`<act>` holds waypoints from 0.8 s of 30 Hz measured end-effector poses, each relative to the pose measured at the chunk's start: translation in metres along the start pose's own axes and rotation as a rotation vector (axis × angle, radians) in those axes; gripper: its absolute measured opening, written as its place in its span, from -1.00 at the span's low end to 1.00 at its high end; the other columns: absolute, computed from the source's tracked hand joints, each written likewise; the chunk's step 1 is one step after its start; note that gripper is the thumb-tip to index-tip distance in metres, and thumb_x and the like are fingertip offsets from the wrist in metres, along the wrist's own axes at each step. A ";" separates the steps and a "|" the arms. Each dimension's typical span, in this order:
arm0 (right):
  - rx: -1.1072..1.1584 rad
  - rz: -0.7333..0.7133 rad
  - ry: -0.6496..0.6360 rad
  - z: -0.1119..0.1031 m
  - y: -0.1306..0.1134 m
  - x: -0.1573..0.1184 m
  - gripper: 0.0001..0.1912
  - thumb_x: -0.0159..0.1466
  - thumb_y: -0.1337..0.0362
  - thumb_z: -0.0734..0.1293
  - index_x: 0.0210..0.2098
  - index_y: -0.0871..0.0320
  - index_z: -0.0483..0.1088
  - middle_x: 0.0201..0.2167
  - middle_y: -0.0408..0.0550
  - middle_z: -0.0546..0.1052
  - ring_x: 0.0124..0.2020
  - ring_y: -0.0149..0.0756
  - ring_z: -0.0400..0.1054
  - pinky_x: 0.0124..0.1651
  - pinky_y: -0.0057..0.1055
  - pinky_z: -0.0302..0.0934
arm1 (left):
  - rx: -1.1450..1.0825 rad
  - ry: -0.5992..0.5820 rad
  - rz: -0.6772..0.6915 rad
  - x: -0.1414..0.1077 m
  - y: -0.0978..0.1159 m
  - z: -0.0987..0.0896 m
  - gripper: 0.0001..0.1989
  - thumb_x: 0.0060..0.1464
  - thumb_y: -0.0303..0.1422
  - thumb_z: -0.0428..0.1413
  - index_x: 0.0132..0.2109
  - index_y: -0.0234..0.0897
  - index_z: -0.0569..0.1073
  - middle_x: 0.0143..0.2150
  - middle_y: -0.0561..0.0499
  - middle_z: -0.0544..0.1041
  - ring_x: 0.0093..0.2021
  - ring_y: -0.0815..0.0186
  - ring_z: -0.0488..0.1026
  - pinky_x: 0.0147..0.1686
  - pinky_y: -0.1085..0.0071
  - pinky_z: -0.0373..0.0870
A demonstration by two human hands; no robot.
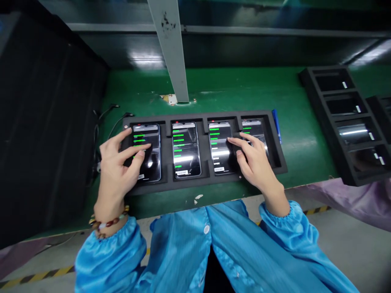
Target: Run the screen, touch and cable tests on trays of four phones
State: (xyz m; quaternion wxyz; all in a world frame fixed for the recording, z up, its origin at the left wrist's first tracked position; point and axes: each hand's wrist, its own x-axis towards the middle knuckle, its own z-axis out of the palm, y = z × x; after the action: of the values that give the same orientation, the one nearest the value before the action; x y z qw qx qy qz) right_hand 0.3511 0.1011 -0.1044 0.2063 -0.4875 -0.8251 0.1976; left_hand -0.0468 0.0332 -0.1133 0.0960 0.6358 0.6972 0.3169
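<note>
A black foam tray (166,162) lies across the bench in front of me, with several smartphones set in its compartments. My left hand (119,160) is over the leftmost smartphone (154,162), fingers apart, the index fingertip at its lit screen. Beside it, the second smartphone (185,148) shows green lines of text and has no hand on it. My right hand (252,158) reaches over the third smartphone (220,148) with its fingers spread, a fingertip at the screen's right edge. Partly behind that hand is the rightmost smartphone (252,124). Neither hand grips anything.
A blue pen (276,126) lies right of the tray. Another foam tray (332,118) with dark-screened phones stands farther right. Black cables (105,118) run at the left, beside a tall dark stack (51,122). A metal post (171,53) rises behind the tray from the green bench (232,89).
</note>
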 end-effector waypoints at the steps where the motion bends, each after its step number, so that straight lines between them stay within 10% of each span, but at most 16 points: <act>1: -0.003 -0.004 0.001 0.001 0.000 0.003 -0.51 0.55 0.31 0.14 0.39 0.02 0.42 0.34 0.07 0.57 0.51 0.09 0.26 0.48 0.23 0.15 | 0.019 0.000 0.007 0.000 -0.001 0.000 -0.69 0.47 -0.19 0.13 0.08 -0.16 0.74 0.52 -0.12 0.41 0.51 -0.15 0.30 0.49 -0.28 0.24; 10: 0.019 -0.009 0.094 -0.007 0.007 0.001 -0.53 0.57 0.26 0.15 0.37 -0.01 0.46 0.33 0.05 0.58 0.49 0.11 0.30 0.49 0.23 0.17 | 0.153 -0.229 0.253 0.007 0.038 0.017 -0.59 0.46 -0.25 0.01 0.21 0.03 0.71 0.64 0.00 0.20 0.56 -0.15 0.18 0.53 -0.29 0.11; 24: 0.036 0.126 0.260 -0.028 0.048 -0.057 -0.58 0.57 0.24 0.18 0.23 -0.05 0.59 0.21 0.05 0.62 0.40 0.07 0.41 0.45 0.26 0.31 | 0.192 -0.250 0.154 0.025 0.058 0.029 -0.54 0.43 -0.22 0.02 0.34 0.08 0.60 0.65 0.02 0.19 0.55 -0.22 0.16 0.56 -0.31 0.03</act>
State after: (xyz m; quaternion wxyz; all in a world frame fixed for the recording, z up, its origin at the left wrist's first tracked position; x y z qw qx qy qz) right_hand 0.4259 0.0761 -0.1149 0.3074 -0.5560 -0.7555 0.1599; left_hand 0.0118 0.0659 -0.0965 0.0963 0.7280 0.6563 0.1734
